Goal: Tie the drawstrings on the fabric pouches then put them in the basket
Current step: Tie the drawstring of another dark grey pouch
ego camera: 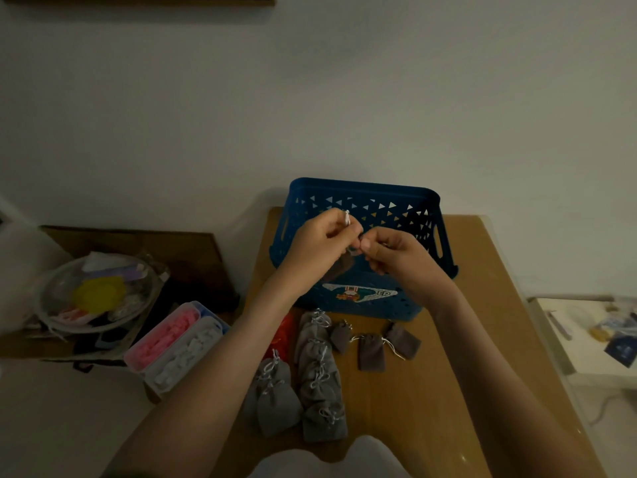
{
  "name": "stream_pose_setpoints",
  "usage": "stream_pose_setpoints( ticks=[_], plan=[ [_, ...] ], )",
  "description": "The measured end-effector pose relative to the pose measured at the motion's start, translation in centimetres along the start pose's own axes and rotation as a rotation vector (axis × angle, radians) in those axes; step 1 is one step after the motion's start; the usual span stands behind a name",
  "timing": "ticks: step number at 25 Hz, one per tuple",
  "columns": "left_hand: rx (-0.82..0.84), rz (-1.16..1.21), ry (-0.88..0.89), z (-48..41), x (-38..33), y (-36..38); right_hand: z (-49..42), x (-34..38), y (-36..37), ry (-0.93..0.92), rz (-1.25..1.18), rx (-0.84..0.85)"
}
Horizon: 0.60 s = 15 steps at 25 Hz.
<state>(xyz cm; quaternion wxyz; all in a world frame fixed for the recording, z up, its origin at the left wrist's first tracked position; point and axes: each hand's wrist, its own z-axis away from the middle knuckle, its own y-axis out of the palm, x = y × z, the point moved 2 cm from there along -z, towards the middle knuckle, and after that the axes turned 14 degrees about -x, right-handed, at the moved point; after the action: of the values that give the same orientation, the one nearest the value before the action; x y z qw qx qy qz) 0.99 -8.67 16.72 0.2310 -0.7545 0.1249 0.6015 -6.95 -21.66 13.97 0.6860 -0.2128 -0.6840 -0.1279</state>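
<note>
Both hands are raised in front of the blue basket [362, 192], which stands at the desk's [448, 339] far edge. The left hand [319, 244] pinches a white cord [347, 218], and the right hand [396, 257] pinches the neck of the dark pouch [339, 268] hanging between them. I'd say it's mid-tie. A row of grey pouches [319, 377] lies toward the near edge. I can't see into the basket. The room is dim, with a plain wall [344, 98] behind.

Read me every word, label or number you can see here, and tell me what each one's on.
"EP": on the white sticker on the front wall of the blue plastic basket; the rest of the sticker is a cartoon picture.
Dark blue card on the side surface at right: any print is too blurred to read.
No other text is legible.
</note>
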Motion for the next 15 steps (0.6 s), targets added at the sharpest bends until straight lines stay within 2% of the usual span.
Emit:
stream_pose_setpoints(
  ticks=[3, 5, 7, 12, 15],
  plan=[
    [0.054, 0.126, -0.070, -0.4, -0.5, -0.4, 0.3, 0.2, 0.2, 0.002, -0.117, -0.008],
    [0.107, 0.151, -0.065, -0.5, -0.7, -0.4, 0.6, 0.3, 0.5, -0.052, -0.152, 0.028],
    [0.085, 0.156, -0.041, -0.6, -0.9, -0.3, 0.8, 0.5, 0.7, -0.100, -0.148, 0.043],
    [-0.120, -0.139, 0.224, -1.3, -1.4, 0.4, 0.7, 0.6, 1.1, -0.059, -0.224, 0.088],
    [-0.185, -0.251, 0.270, -1.3, -0.8, 0.7, 0.6, 0.6, 0.8, -0.066, -0.287, 0.043]
  ],
)
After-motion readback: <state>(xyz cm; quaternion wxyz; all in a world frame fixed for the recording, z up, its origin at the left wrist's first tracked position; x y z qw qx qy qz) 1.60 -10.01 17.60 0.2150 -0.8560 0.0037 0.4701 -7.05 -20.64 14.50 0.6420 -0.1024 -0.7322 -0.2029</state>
